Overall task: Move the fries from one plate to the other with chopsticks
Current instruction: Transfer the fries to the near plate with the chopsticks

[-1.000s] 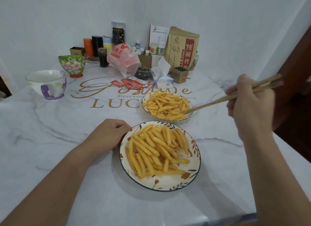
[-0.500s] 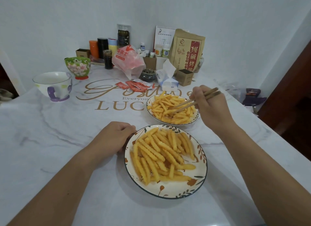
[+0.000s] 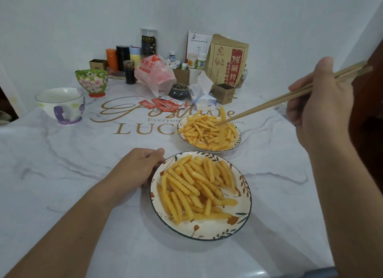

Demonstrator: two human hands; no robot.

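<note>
Right hand (image 3: 323,103) gripped chopsticks (image 3: 275,100), held up high, tips reaching down-left into far plate (image 3: 238,142) and pinching one fry (image 3: 222,114) stood up on end above pile. Rest of fries (image 3: 207,132) heaped in that plate. Left hand (image 3: 138,166) curled around left rim of near plate (image 3: 207,230), thumb on edge, steadying it. That plate also loaded with fries (image 3: 192,186), right beside left hand's fingers. Mug (image 3: 62,104) way off beyond left hand. Marble table (image 3: 62,174) under everything.
</note>
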